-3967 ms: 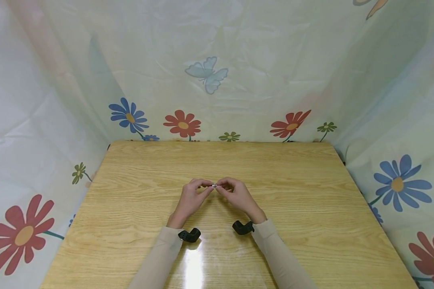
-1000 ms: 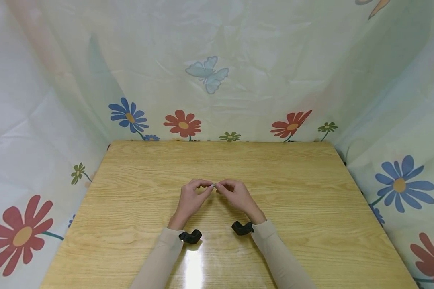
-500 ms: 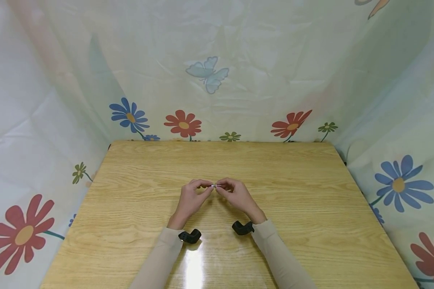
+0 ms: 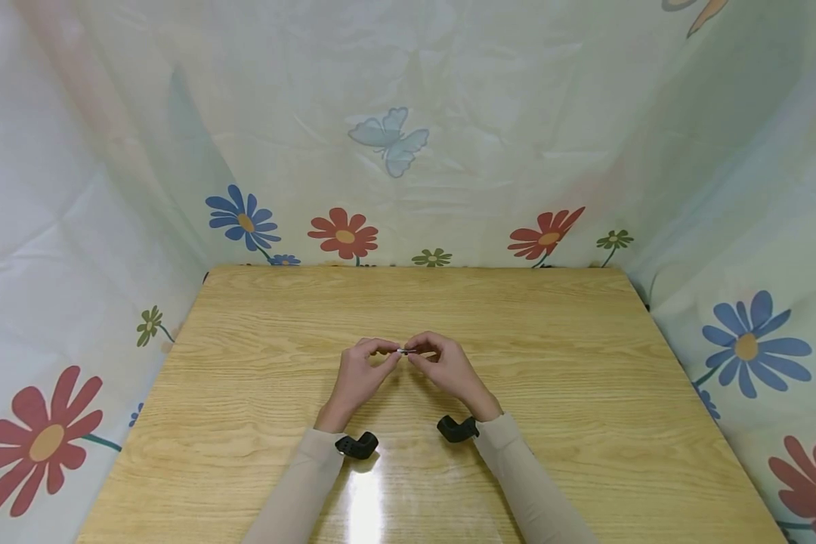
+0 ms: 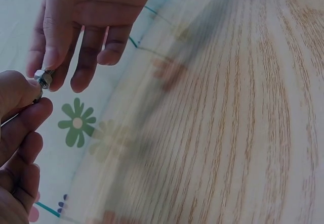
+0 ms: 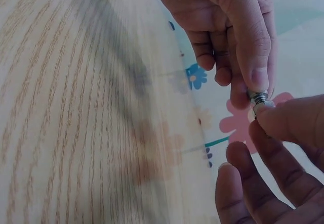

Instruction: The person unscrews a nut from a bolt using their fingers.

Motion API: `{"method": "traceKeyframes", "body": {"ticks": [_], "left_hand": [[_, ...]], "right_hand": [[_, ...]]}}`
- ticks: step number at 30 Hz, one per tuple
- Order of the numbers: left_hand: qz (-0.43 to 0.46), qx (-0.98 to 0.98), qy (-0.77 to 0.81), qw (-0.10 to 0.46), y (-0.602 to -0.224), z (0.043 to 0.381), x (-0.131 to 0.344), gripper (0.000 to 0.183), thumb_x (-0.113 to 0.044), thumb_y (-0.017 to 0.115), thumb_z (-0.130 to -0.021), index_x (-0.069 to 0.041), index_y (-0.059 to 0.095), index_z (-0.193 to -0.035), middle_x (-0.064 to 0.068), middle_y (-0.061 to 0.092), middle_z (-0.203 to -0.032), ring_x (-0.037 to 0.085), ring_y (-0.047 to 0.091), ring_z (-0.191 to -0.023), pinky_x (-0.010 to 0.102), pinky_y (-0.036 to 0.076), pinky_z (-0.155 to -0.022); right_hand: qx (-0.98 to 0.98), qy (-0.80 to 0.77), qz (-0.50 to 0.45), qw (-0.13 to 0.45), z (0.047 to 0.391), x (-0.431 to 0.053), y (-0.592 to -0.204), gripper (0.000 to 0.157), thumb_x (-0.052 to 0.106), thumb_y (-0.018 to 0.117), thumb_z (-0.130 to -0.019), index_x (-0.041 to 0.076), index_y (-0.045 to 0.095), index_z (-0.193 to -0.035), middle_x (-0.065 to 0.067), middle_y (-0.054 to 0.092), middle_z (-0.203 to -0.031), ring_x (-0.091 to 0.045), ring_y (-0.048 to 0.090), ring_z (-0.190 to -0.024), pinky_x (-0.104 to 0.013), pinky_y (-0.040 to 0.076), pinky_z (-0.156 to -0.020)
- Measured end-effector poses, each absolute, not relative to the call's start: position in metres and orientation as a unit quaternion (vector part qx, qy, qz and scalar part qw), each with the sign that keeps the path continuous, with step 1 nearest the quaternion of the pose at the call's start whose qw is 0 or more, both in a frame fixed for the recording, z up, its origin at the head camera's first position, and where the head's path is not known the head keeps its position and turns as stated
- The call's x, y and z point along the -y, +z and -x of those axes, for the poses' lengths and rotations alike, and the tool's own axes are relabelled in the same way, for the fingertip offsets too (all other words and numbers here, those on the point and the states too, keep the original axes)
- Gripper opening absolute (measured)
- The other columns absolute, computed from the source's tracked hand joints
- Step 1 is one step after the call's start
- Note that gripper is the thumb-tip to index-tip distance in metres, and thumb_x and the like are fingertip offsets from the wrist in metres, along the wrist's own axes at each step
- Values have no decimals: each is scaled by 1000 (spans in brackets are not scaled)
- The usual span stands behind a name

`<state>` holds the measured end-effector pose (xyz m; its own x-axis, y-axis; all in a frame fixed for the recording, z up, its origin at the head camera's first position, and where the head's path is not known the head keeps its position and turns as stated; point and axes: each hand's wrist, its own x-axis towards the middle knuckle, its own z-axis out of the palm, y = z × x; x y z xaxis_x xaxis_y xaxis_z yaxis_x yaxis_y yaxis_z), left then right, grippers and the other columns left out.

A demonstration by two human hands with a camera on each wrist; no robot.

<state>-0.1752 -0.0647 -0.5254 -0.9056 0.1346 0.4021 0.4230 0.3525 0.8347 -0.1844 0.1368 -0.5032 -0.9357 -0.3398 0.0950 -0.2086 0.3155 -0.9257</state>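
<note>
Close over the table, a small metal bolt with a hex nut bridges the fingertips of both hands. My left hand pinches one end between thumb and index finger. From the other side my right hand holds the opposite end with thumb and fingertips. Its remaining fingers hang loosely apart in the right wrist view. Bright threads of the bolt show between the two thumbs there. Fingertips hide both ends of it. In the head view the bolt lies roughly sideways, left to right.
A wooden table spreads under both hands. Curtains printed with flowers and a butterfly stand behind it and along both sides. A black wrist camera sits on the left sleeve and another black camera on the right.
My right thumb and fingertips have shifted a little round the bolt, drawn together a second ago and slightly more spread now. My left hand has stayed almost still.
</note>
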Motion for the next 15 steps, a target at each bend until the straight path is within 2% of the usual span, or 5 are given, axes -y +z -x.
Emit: {"method": "traceKeyframes", "body": {"ticks": [4,9,15], "left_hand": [[172,812,-541,139,-526,176,65,10,-13,78,-93,-8,80,-102,6,78,-96,29,70,-93,55,55,-88],[173,810,-542,141,-528,177,65,11,-14,78,-93,-9,80,-102,6,78,-96,30,70,-94,56,55,-88],[172,807,-549,132,-529,177,66,10,-16,77,-94,-11,80,-103,5,78,-97,27,70,-95,55,55,-90]], "right_hand": [[-814,-554,166,44,185,-136,-504,23,14,68,-101,6,71,-121,-9,72,-119,-27,67,-111,-47,58,-91],[-824,-544,149,44,186,-136,-504,35,27,63,-105,2,68,-129,-9,73,-120,-30,69,-107,-42,58,-85],[-827,-542,142,53,187,-136,-507,35,35,60,-106,7,74,-119,-10,76,-110,-34,71,-100,-32,56,-74]]}}
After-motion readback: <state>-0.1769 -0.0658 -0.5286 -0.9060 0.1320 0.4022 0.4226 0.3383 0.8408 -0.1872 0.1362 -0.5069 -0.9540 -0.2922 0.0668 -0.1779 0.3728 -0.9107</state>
